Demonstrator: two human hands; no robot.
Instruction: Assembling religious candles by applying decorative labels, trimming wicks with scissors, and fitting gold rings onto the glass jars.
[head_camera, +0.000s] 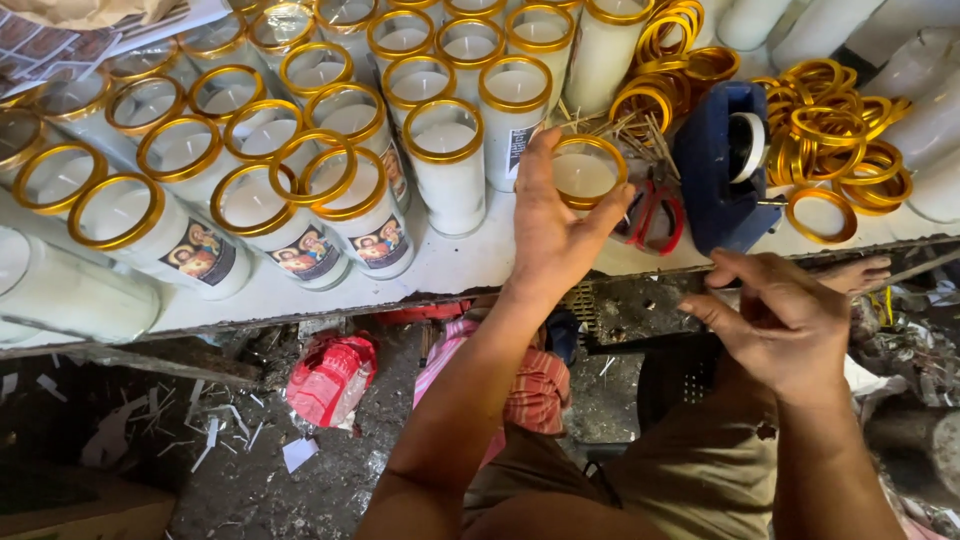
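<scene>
My left hand (556, 228) grips a glass candle jar (587, 172) with a gold rim, thumb on one side and fingers on the other, at the white bench's front. My right hand (781, 312) hovers lower right, below the bench edge, fingers pinched together; what it holds, if anything, is too small to tell. A blue tape dispenser (722, 168) with a white roll stands just right of the held jar. Red-handled scissors (652, 215) lie between them.
Several wax-filled glass candles with gold rims (445, 160) crowd the white bench (450, 270); some bear picture labels (200, 252). A heap of loose gold rings (835, 135) lies at the right. Thin wicks (620, 130) lie behind the jar. Littered floor and a red bag (330, 378) lie below.
</scene>
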